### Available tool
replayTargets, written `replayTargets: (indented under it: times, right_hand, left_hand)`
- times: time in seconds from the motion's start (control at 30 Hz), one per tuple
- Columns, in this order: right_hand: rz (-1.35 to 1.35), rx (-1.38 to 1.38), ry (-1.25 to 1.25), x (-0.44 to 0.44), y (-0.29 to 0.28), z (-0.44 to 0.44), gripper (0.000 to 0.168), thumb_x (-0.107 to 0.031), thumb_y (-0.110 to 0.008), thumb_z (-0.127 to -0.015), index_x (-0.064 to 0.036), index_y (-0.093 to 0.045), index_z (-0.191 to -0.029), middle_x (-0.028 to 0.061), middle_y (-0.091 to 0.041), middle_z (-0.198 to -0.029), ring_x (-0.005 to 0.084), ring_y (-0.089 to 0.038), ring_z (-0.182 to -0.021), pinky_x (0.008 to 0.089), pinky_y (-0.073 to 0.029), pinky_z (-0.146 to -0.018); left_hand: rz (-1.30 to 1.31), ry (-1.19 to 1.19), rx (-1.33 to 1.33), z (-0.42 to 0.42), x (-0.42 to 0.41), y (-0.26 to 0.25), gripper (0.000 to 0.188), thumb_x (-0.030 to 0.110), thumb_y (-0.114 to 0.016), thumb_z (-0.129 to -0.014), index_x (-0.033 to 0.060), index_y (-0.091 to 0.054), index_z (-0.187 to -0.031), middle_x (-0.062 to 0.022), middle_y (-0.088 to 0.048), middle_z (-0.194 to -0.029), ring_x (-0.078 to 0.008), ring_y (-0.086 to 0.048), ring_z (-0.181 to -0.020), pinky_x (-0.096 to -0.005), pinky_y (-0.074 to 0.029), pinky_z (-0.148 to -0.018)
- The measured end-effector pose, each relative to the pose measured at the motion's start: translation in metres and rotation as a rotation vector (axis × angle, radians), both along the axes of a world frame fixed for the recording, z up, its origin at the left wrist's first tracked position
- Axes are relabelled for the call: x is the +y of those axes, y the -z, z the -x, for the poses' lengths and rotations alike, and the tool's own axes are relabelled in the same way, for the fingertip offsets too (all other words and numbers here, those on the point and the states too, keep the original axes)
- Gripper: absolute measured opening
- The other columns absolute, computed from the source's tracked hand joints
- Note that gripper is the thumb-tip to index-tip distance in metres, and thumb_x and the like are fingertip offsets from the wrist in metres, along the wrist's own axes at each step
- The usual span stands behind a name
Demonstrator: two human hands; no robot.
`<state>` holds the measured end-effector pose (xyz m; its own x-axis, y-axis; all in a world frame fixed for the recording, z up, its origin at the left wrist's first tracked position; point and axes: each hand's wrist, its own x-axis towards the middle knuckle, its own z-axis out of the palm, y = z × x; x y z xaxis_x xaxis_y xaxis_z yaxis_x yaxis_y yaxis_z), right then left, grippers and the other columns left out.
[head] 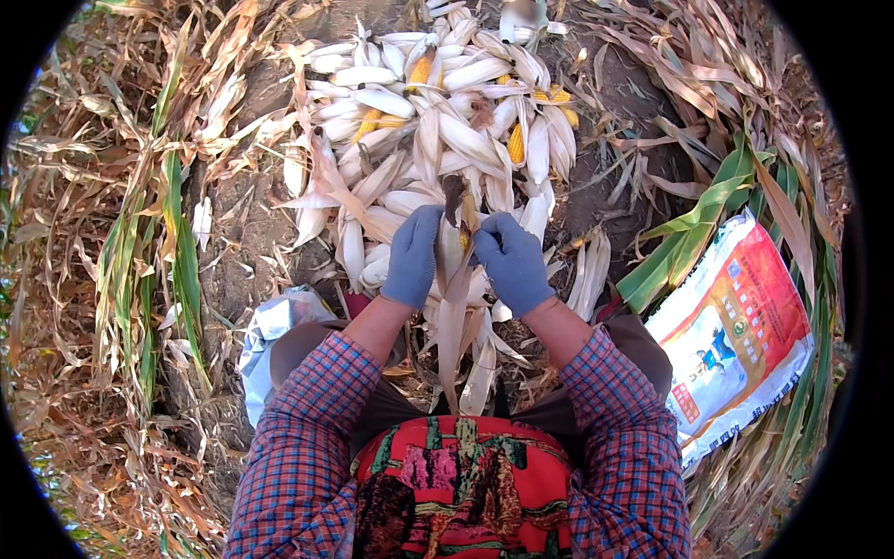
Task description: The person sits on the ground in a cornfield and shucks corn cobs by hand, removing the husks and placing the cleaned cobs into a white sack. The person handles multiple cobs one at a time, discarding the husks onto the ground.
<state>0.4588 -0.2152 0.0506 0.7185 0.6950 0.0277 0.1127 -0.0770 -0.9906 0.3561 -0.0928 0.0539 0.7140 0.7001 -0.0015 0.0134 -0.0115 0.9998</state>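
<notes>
Both my hands wear grey-blue gloves and meet at one ear of corn [464, 241] in dry husk, with dark silk at its far tip and a little yellow kernel showing. My left hand [413, 257] grips its left side, and my right hand [510, 262] pinches the husk on the right. Loose husk leaves [452, 328] hang from the ear towards my lap. Just beyond my hands lies a heap of corn ears [447, 140], most in pale husks, several with yellow kernels bared.
A printed white and red sack [744, 335] lies at my right beside green corn leaves [698, 237]. A whitish plastic bag [279, 328] is by my left knee. Dry corn stalks [77, 209] line the left, more [698, 56] the right.
</notes>
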Motion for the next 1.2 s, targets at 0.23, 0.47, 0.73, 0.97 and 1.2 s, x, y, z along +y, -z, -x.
replayTargets:
  times: [0.23,0.47,0.73,0.97,1.2]
  right_hand:
    - [0.032,0.022,-0.017,-0.001,0.000,-0.007,0.011,-0.012,-0.054,-0.084,-0.001,-0.055,-0.083,0.0111,-0.060,-0.067,0.0185,-0.058,-0.059,0.0312,-0.046,-0.057]
    - [0.034,-0.067,0.011,0.001,-0.017,-0.008,0.025,-0.023,-0.058,-0.085,-0.001,-0.060,-0.096,0.0163,-0.062,-0.083,0.0244,-0.062,-0.075,0.0353,-0.048,-0.068]
    - [0.054,-0.133,-0.049,-0.004,-0.006,-0.020,0.026,-0.023,-0.054,-0.087,0.001,-0.059,-0.094,0.0186,-0.060,-0.078,0.0320,-0.060,-0.072,0.0373,-0.046,-0.066]
    - [0.030,-0.106,-0.098,-0.001,-0.013,-0.023,0.026,-0.026,-0.052,-0.088,0.000,-0.058,-0.088,0.0185,-0.057,-0.073,0.0325,-0.055,-0.065,0.0363,-0.044,-0.061]
    - [0.124,-0.021,-0.243,-0.006,-0.007,-0.035,0.030,-0.029,-0.051,-0.089,0.000,-0.057,-0.085,0.0135,-0.050,-0.062,0.0239,-0.049,-0.056,0.0357,-0.041,-0.057]
  left_hand:
    - [0.086,0.280,0.136,-0.004,-0.003,0.000,0.045,0.015,-0.058,-0.088,0.0017,-0.042,-0.128,-0.0049,-0.055,-0.113,-0.0103,-0.051,-0.102,-0.0270,-0.043,-0.089]
    - [0.044,0.391,0.202,-0.003,-0.004,0.006,0.041,0.015,-0.060,-0.087,0.0005,-0.045,-0.123,-0.0039,-0.057,-0.109,-0.0102,-0.052,-0.099,-0.0268,-0.043,-0.087]
    - [0.011,0.397,0.210,-0.006,-0.012,-0.008,0.035,0.020,-0.056,-0.090,-0.0004,-0.050,-0.118,-0.0043,-0.058,-0.105,-0.0096,-0.051,-0.097,-0.0264,-0.042,-0.086]
    - [0.087,0.404,0.164,0.001,-0.007,0.002,0.032,0.025,-0.048,-0.095,-0.0010,-0.054,-0.113,-0.0029,-0.057,-0.098,-0.0094,-0.049,-0.091,-0.0256,-0.041,-0.083]
    - [0.186,0.510,0.242,0.003,-0.005,0.001,0.032,0.023,-0.048,-0.094,-0.0017,-0.054,-0.114,-0.0035,-0.058,-0.097,-0.0091,-0.048,-0.091,-0.0260,-0.041,-0.084]
